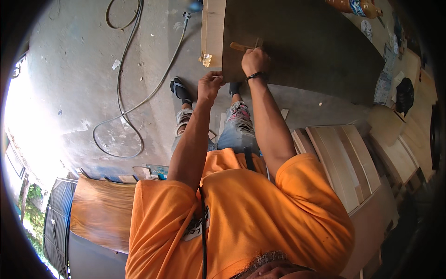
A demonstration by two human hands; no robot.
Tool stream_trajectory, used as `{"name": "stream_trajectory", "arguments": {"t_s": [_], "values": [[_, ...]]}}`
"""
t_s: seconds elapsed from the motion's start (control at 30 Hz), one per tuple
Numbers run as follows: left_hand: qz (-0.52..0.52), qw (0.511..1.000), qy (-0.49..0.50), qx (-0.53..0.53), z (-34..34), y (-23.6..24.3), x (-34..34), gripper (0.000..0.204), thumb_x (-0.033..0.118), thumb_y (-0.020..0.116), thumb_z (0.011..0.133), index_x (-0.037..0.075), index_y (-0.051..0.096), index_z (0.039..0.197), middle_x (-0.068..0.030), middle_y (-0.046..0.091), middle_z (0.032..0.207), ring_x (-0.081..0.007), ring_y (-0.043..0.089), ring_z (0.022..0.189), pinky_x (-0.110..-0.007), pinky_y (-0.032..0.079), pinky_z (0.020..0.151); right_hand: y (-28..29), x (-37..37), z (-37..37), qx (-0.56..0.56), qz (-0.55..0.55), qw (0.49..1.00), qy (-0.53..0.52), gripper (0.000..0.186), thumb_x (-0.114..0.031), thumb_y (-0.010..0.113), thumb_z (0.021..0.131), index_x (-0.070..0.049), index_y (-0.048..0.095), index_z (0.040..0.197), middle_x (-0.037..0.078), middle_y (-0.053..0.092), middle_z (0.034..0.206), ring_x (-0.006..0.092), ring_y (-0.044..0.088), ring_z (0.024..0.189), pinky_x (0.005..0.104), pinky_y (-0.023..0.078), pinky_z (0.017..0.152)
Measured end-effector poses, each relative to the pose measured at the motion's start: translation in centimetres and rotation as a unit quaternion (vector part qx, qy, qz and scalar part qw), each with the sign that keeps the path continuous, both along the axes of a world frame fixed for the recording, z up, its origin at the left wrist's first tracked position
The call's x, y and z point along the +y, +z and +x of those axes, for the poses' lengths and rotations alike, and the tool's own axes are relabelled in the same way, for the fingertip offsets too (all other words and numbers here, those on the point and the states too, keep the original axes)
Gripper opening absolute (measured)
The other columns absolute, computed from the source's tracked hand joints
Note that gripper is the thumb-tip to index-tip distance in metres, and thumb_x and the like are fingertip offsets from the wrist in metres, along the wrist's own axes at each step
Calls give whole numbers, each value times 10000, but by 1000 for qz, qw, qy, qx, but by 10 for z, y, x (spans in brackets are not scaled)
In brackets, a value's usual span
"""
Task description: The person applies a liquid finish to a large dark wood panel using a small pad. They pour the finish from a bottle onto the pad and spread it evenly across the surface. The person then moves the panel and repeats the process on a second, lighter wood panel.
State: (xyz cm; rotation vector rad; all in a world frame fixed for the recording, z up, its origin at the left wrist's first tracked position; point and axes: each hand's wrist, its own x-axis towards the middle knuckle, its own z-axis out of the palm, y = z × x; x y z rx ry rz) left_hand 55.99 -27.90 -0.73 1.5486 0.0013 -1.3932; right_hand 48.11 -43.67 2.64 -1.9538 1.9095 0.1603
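Note:
A large dark brown sheet [306, 51] lies in front of me, its near-left corner close to my hands. My left hand [210, 86] pinches at that corner, with the fingers pressed together; the sheet's edge seems to be between them. Over the sheet, my right hand [255, 61] is closed on a thin tool with a flat, orange-brown end [240, 46]. Its exact kind is unclear, since my fingers cover most of it. Along the sheet's left side runs a pale wooden board [213, 28], with a crumpled yellowish scrap [206, 60] at its near end.
A grey hose [123, 93] loops across the concrete floor at left. Stacked wooden panels [344, 162] stand at lower right. A bottle of amber liquid [357, 7] lies at the far right, with a black plastic bag [404, 96] nearer. An orange-brown wood panel [100, 209] stands behind me at left.

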Motion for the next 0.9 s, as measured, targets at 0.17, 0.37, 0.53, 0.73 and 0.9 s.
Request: {"name": "stream_trajectory", "arguments": {"t_s": [0.17,0.37,0.53,0.73,0.9], "values": [[15,999,-12,28,2,-17,1,154,104,585,850,23,627,974,-20,627,777,-93,586,661,-212,423,572,-3,15,41,-22,-36,999,-3,291,-229,504,836,54,564,871,244,636,858,388,642,806,453,530,708],[-4,997,5,72,1,-43,7,144,90,582,850,21,621,971,-12,618,780,-91,567,652,-212,422,574,5,12,82,-48,-55,997,-10,296,-227,481,820,49,590,829,262,641,837,406,642,802,465,527,717],[-25,995,38,85,-6,-42,4,141,70,571,848,13,616,969,-11,607,784,-95,540,653,-218,424,588,1,1,104,-46,-21,999,-8,286,-207,478,847,43,564,954,232,634,947,358,644,855,450,529,741],[-47,993,50,92,-3,-39,6,149,79,578,861,6,609,987,-24,602,790,-98,522,650,-226,430,615,10,-19,126,-112,-5,994,-4,265,-193,489,833,45,593,888,240,638,919,371,639,868,460,525,748],[-12,996,33,85,-3,-29,6,163,121,593,881,12,608,1002,-21,605,803,-99,533,669,-229,444,639,-16,-31,88,-298,-144,943,-25,376,-249,494,822,96,594,709,315,593,711,469,602,733,474,497,651]]}}
